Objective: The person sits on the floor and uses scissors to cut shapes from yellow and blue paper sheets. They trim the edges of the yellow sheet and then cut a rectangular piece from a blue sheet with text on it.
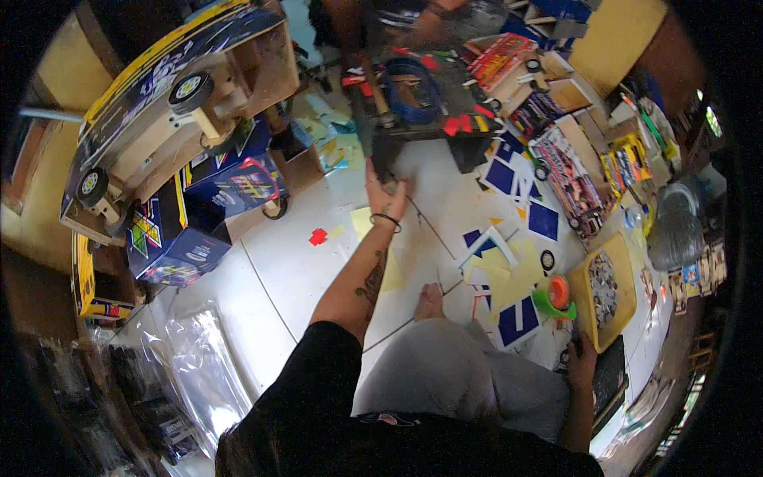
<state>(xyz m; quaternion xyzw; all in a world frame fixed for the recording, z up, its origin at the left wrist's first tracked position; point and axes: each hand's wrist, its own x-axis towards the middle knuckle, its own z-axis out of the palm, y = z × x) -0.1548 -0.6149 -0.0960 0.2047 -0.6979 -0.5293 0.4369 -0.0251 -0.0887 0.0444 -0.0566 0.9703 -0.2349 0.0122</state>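
Observation:
My left hand (385,200) reaches forward over the white tiles, just in front of the low dark work table (433,135). Its thumb and fingers curve around something small and greyish, too blurred to name. Off to the right, my right hand (582,362) is low beside the yellow tray (598,338), which holds many small grey pieces. Dark shapes sit by its fingers, which are mostly hidden. Close to that hand are a green tape dispenser (552,300) and an orange roll (559,291).
Upturned toy trucks with wheels (179,127) and blue boxes (230,187) stand at left. Clear plastic sheets (211,374) lie nearer. Blue and white paper cut-outs (509,187) and more toy trucks (568,163) spread at right. Another person's arm (433,20) shows beyond the table.

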